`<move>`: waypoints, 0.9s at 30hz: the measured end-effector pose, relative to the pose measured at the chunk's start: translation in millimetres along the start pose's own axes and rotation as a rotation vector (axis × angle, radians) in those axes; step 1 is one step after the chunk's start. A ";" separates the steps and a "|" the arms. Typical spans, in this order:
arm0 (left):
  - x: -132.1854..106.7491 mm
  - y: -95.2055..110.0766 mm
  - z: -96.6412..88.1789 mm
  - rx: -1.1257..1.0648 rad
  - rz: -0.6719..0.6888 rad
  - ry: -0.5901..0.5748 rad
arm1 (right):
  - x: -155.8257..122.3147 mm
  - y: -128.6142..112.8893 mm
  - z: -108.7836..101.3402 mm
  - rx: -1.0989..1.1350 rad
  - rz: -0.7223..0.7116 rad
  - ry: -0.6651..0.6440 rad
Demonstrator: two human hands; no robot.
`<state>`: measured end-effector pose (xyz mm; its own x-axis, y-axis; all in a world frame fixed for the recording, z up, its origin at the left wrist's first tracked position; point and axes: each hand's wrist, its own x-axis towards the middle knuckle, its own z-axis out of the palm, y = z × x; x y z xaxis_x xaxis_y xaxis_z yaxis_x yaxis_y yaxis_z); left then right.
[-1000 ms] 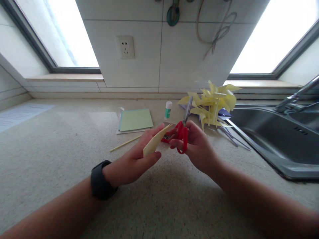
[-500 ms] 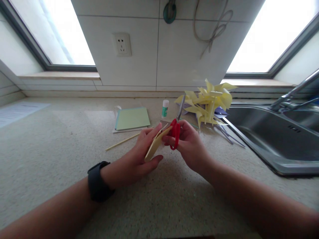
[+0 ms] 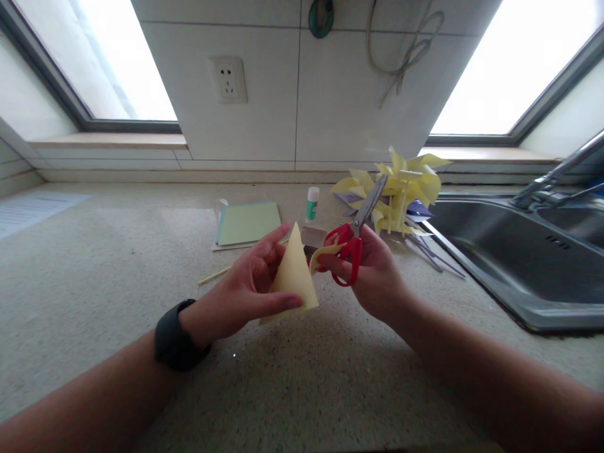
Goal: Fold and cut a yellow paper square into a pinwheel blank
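My left hand (image 3: 250, 277) is closed on a yellow sheet of paper (image 3: 295, 277), its thumb lying across the lower part. One pointed flap of the paper stands up toward me. Red-handled scissors (image 3: 352, 242) hang in my right hand (image 3: 375, 270), blades pointing up and away. The thumb and a finger of that same hand also pinch a curled part of the yellow paper beside the handles. Behind the paper, a small box (image 3: 314, 238) is partly hidden. A thin wooden stick (image 3: 213, 275) lies on the counter, partly covered by my left hand.
A stack of pale green paper (image 3: 250, 223) lies behind my left hand. A glue stick (image 3: 312, 204) stands near the wall. Yellow paper pinwheels (image 3: 401, 189) are piled at the back right, beside purple strips (image 3: 427, 255) and the steel sink (image 3: 509, 251). A printed sheet (image 3: 40, 211) is far left.
The yellow paper has turned and opened out, so a broad triangular flap now faces me. My right hand moved slightly right, and the scissors tilted to the right.
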<state>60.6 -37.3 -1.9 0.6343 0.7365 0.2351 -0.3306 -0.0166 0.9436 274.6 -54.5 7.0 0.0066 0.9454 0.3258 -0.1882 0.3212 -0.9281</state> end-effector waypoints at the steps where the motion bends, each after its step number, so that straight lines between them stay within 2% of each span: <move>1: 0.6 1.2 0.0 -0.008 -0.023 0.007 | 0.3 0.2 -0.8 0.011 -0.001 -0.002; 4: 1.9 1.5 -2.6 -0.026 -0.056 0.010 | 0.8 -0.7 -2.5 0.025 -0.013 -0.018; 9: 3.4 -2.9 -8.6 0.060 0.089 -0.002 | 0.3 -5.4 -3.8 0.050 -0.030 -0.047; 11: 3.5 -2.9 -9.2 0.080 0.105 -0.011 | -0.4 -6.9 -4.1 0.047 -0.032 -0.053; 17: 1.7 -1.9 -9.7 0.118 0.095 -0.031 | -1.5 -7.9 -4.7 0.028 -0.034 -0.057; 27: 1.5 -2.8 -4.7 0.010 -0.008 -0.006 | -2.8 -8.5 -3.9 0.006 -0.034 -0.055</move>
<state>59.2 -32.9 -5.3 0.6407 0.7327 0.2292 -0.3187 -0.0178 0.9477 280.0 -59.6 13.3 -0.0408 0.9294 0.3669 -0.1945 0.3527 -0.9153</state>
